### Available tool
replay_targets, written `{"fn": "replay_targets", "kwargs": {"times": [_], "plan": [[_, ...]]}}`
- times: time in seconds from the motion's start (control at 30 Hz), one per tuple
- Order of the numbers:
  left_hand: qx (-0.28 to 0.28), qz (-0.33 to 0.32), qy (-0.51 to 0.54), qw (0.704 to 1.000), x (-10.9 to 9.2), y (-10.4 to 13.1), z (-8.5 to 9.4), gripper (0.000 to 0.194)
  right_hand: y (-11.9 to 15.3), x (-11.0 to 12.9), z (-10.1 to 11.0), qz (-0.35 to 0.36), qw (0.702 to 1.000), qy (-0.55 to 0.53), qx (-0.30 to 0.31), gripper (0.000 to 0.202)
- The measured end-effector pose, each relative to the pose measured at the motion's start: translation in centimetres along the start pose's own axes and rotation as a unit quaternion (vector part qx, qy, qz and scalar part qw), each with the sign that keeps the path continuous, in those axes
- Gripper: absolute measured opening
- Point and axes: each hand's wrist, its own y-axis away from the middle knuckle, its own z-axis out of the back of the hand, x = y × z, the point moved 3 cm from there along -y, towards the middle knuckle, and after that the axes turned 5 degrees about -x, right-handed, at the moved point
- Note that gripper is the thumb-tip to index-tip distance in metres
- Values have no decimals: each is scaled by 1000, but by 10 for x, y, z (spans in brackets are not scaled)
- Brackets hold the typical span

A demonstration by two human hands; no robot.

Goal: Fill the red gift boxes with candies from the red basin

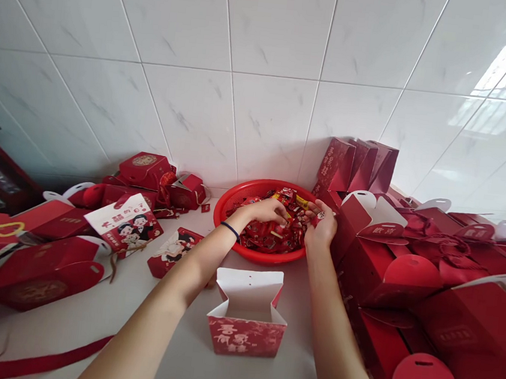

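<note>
A red plastic basket point(255, 257) full of small red-wrapped candies point(270, 239) stands against the wall, a few wrappers showing yellow. Over the candies, my left hand point(271, 211) has its fingers bent down and pressed together; what they hold is hidden. My right hand point(325, 228), at the basket's right rim, is turned partly palm up, its fingers curled around a small red-wrapped candy point(321, 216). Between my forearms sits a red paper gift box point(246, 338) with white characters, its top open and its white inside showing.
To the right are many red gift boxes point(406, 278), some with lids up, and several upright open boxes point(357, 164) against the tiled wall. More boxes point(54, 271) crowd the left, with a picture box point(174, 250) by my left forearm. A red ribbon point(58, 362) lies front left.
</note>
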Motion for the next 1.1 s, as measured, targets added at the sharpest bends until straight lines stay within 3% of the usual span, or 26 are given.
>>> {"fn": "replay_targets", "kwargs": {"times": [0.13, 0.3, 0.67, 0.97, 1.1], "plan": [[-112, -17, 89, 990, 10, 0, 14, 27, 0, -2, -1, -14, 1000, 13, 13, 12], [-174, -26, 144, 974, 14, -2, 16, 28, 3, -3, -4, -36, 998, 35, 48, 16], [-236, -10, 134, 962, 11, 4, 19, 18, 0, -7, -6, -55, 989, 67, 122, 18], [-288, 56, 100, 951, 25, 1, 24, 13, 3, -6, -8, -52, 988, 78, 121, 12], [-261, 69, 87, 959, 21, 4, 24, 21, 3, -6, -8, -50, 988, 81, 122, 11]]}}
